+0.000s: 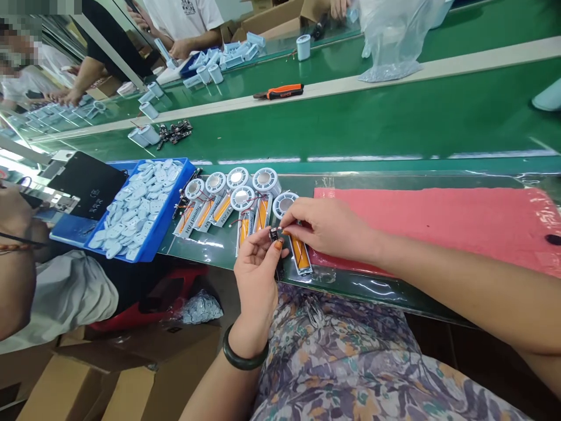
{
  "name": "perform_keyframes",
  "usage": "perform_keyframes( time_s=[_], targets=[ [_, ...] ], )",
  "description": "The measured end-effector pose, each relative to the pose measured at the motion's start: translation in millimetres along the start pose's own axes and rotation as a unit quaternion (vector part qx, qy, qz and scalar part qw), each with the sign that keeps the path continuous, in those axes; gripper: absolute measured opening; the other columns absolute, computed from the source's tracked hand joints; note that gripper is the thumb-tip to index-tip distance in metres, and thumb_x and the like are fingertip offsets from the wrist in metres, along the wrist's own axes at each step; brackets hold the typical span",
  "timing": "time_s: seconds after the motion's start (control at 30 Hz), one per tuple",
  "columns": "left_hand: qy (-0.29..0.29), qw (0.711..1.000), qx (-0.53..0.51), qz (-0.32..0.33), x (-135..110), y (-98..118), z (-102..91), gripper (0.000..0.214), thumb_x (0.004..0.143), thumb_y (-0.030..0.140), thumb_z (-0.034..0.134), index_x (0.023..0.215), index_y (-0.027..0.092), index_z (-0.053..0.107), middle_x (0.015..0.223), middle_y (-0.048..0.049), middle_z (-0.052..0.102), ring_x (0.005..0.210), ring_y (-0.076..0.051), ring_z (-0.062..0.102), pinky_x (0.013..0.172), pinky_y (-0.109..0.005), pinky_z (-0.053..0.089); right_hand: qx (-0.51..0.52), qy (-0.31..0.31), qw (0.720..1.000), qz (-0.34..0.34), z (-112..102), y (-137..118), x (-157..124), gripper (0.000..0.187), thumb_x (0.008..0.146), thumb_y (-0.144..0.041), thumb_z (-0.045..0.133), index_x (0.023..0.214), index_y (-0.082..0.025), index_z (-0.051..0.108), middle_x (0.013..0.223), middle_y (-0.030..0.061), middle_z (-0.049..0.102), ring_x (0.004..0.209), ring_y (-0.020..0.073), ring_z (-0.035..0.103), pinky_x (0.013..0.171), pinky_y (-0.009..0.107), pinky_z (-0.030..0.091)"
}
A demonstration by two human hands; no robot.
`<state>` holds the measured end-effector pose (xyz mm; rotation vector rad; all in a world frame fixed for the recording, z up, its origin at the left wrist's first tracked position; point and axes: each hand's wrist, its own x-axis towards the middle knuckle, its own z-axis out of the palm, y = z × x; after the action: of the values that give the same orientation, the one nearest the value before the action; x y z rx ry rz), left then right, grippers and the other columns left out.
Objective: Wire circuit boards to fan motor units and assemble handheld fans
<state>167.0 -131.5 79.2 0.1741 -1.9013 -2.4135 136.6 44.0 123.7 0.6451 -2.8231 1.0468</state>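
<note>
Fingers [277,246] of the left hand [258,280] pinch a tiny black part [274,235], and the fingertips [286,225] of the right hand [328,228] hold it from the other side. Both hands are mostly closed around it. The part is too small to see well. A dark bangle [245,349] sits on the left wrist.

Just past the right fingers lies a round white fan head [284,204]. Under the right hand, an orange bar [300,255] lies in a clear holder on a shiny green mat [350,286]. To the left of the hands, more white fans [236,180] lie in a row, with orange bars and thin red wires.

Past those fans, farther left, is a blue tray [175,204] piled with pale blue pieces [135,213]. A pink sheet [421,228] lies to the right of the hands. Flower-print clothes [333,351] are right below the hands, and cardboard boxes [87,380] sit on the floor, down to the left. Far ahead, orange-handled pliers [284,91] lie on a green belt [394,123], and a co-worker's hands [184,49] work across it.
</note>
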Motion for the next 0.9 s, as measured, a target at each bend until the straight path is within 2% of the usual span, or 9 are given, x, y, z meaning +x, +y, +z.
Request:
perform_keyframes(
  time_s=[0.27, 0.43, 0.67, 0.9],
  targets=[
    [-0.036, 0.989, 0.101, 0.103, -2.2, -2.9, -3.4, 0.033, 0.080, 0.034, 0.088, 0.110, 0.024, 0.077, 0.105, -0.0064, 0.072, 0.094, -0.014, 0.070, 0.079, -0.020, 0.063, -0.074, -0.005, 0.997, -0.004, -3.9, -6.1, -0.3, 0.007, 0.098, -0.015, 0.070, 0.100, -0.019, 0.075, 0.101, 0.0021, 0.068, 0.081, 0.0169, 0.062, 0.061, 0.028, 0.033],
    [-0.036, 0.993, 0.070, 0.083, -2.0, -3.4, -0.2, 0.033, 0.078, 0.034, 0.089, 0.108, 0.024, 0.078, 0.090, -0.0026, 0.072, 0.082, -0.011, 0.070, 0.075, -0.018, 0.064, -0.082, -0.026, 0.996, 0.004, -4.4, -6.5, 1.0, 0.010, 0.099, -0.013, 0.065, 0.100, -0.018, 0.074, 0.099, 0.0034, 0.068, 0.084, 0.0189, 0.061, 0.063, 0.029, 0.033],
    [-0.025, 0.997, 0.045, 0.059, -1.1, -0.8, 3.1, 0.037, 0.073, 0.036, 0.093, 0.104, 0.024, 0.078, 0.089, -0.0024, 0.072, 0.081, -0.011, 0.069, 0.073, -0.019, 0.064, -0.071, -0.010, 0.997, 0.000, -2.6, -5.1, -0.1, 0.013, 0.098, -0.011, 0.062, 0.102, -0.017, 0.073, 0.101, 0.0039, 0.067, 0.083, 0.0183, 0.060, 0.064, 0.029, 0.033],
    [-0.021, 0.997, 0.051, 0.055, 0.6, 0.1, 4.4, 0.038, 0.073, 0.038, 0.093, 0.104, 0.023, 0.079, 0.089, -0.0025, 0.072, 0.080, -0.011, 0.068, 0.072, -0.020, 0.064, -0.157, -0.004, 0.987, -0.028, -3.0, -9.0, -0.3, 0.015, 0.100, -0.013, 0.057, 0.095, -0.014, 0.071, 0.097, 0.0069, 0.064, 0.078, 0.0197, 0.056, 0.060, 0.032, 0.026]
  ],
)
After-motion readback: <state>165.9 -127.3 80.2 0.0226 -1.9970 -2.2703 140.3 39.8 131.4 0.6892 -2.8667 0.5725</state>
